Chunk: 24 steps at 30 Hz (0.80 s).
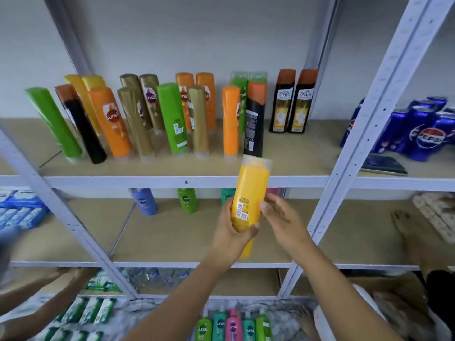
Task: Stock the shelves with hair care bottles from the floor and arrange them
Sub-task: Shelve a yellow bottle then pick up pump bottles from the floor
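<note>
Head view: left hand (232, 232) grips the tall yellow plastic shampoo bottle (250, 200), long axis near upright, cap end just below the beige upper shelf board (295, 158); right hand (283, 220), fingers relaxed, touches its side.

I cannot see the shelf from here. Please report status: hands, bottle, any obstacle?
Left hand grips yellow bottle; right hand open, fingers touching it. Bottle raised before top shelf. Front spot right of black bottle free.
</note>
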Available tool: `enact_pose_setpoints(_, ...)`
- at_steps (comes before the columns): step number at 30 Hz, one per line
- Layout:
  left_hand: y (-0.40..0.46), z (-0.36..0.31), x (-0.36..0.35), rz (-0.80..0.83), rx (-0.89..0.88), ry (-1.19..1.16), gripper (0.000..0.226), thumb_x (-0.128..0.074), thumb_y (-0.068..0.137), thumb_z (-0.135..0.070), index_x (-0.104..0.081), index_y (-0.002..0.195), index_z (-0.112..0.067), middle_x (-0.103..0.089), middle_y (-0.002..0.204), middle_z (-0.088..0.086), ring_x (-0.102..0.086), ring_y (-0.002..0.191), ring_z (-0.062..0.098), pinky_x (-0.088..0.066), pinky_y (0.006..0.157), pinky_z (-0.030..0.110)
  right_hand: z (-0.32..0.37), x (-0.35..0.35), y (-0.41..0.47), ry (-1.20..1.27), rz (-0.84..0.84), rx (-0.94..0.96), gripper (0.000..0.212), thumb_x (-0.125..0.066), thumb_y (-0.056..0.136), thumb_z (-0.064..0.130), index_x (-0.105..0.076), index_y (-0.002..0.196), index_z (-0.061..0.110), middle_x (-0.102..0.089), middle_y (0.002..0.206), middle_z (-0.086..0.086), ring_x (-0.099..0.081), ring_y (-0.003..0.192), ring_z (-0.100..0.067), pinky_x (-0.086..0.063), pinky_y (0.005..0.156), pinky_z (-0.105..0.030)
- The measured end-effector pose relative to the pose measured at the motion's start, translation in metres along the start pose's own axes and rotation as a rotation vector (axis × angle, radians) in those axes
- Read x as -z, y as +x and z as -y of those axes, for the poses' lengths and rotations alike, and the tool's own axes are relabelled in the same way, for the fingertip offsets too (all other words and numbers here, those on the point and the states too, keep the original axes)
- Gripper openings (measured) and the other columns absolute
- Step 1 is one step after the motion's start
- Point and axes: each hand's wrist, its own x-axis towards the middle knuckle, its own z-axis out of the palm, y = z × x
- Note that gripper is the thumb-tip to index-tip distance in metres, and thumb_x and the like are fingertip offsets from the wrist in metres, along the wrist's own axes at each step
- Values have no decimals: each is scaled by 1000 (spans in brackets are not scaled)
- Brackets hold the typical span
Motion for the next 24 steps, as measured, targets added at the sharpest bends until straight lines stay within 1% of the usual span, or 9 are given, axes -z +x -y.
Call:
enact_pose_setpoints(2,10,-19,-11,6,-42,-27,53,-74,80,-9,-44,112,-40,-60,105,-12,-60,90,-5,-48,76,13,15,15,7,-10,-40,20,16,-58,93,17,-61,107,23,-67,97,5,-64,86,2,-49,75,-12)
enact_pose_setpoints(4,22,-31,-21,18,-83,-18,54,-75,80,-10,-43,111,-40,-60,104,-15,-60,90,-5,-48,76,13,26,28,17,-36,-81,27,19,-61,91,19,-61,110,20,-67,97,1,-66,87,-10,-50,71,-17)
enact_pose_setpoints(6,36,-40,-29,36,-103,1,58,-77,78,-15,-40,114,-41,-60,106,-13,-61,93,-2,-52,81,22,36,39,26,-55,-124,40,18,-61,91,17,-60,109,20,-67,98,0,-65,86,-12,-50,64,-14)
enact_pose_setpoints(10,75,-55,-46,71,-145,50,63,-78,75,-23,-37,120,-39,-60,110,-11,-62,98,5,-53,85,32,52,62,49,-69,-148,85,19,-60,92,14,-57,110,19,-65,95,4,-64,86,-8,-52,65,-11)
enact_pose_setpoints(12,94,-63,-56,88,-160,62,62,-78,76,-22,-36,120,-35,-59,108,-11,-61,96,6,-53,82,27,57,74,64,-76,-150,89,20,-60,92,14,-56,111,18,-65,100,1,-64,92,-13,-53,69,-14)
enact_pose_setpoints(15,123,-77,-68,95,-189,65,58,-76,78,-18,-33,112,-38,-56,100,-18,-57,89,-3,-47,72,11,64,89,94,-81,-164,107,19,-61,91,12,-57,108,20,-65,100,1,-64,98,-20,-53,79,-26)
enact_pose_setpoints(17,145,-81,-74,107,-191,49,57,-76,79,-19,-33,111,-41,-55,100,-19,-58,91,-1,-50,78,18,67,98,114,-101,-189,135,19,-60,91,9,-57,105,21,-65,97,3,-64,98,-21,-54,85,-34)
enact_pose_setpoints(19,166,-83,-79,117,-190,48,60,-75,80,-20,-32,118,-37,-56,104,-17,-58,95,1,-52,84,28,68,106,133,-130,-215,165,21,-59,91,7,-58,107,20,-66,98,2,-64,98,-20,-53,90,-39)
enact_pose_setpoints(24,212,-71,-90,118,-177,90,68,-73,82,-20,-29,134,-27,-56,116,-3,-59,102,18,-53,87,40,60,116,170,-195,-221,183,27,-56,93,6,-58,117,18,-63,102,4,-60,97,-11,-50,93,-33)
